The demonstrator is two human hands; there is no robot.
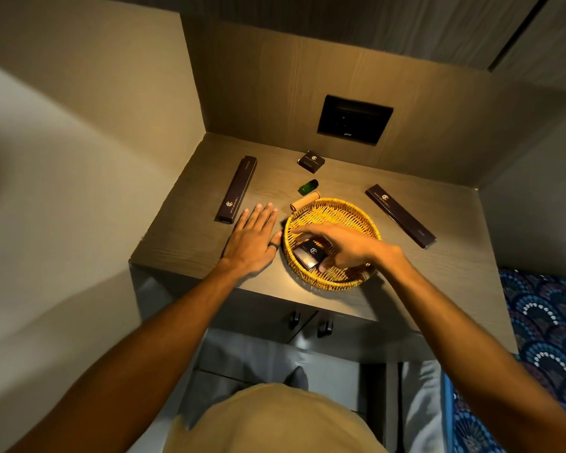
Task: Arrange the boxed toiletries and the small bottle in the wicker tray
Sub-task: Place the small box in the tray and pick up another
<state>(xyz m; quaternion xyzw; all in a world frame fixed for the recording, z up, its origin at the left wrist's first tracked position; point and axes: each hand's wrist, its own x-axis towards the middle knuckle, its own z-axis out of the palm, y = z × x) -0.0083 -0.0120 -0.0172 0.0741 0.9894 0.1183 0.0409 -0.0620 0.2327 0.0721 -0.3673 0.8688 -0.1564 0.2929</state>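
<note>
Desk (183,243) of grey-brown wood grain is carrying everything, set into a corner niche. Long dark box (237,189) is lying flat toward the desk's left edge, running front to back, gold logo at its near end. Left hand (255,237) is resting palm down just beside it, fingers spread flat and gripping nothing, a dark ring on one finger, the thumb reaching toward the wicker tray (332,209). Tray is sitting near the front edge, about mid-desk. Right hand (343,245) is reaching into it from the right, fingers curled down over a small dark box (309,254) lying on the tray floor at its near-left side; thumb and fingertips are closing on the box's edges. Small tan roll (304,202) is lying against the tray's far rim. Small green bottle (308,186) is lying on its side just behind that. Second small dark box (311,161) is sitting near the back edge, below a black wall panel (355,119). Another long dark box (400,215) is lying diagonally toward the right edge.
</note>
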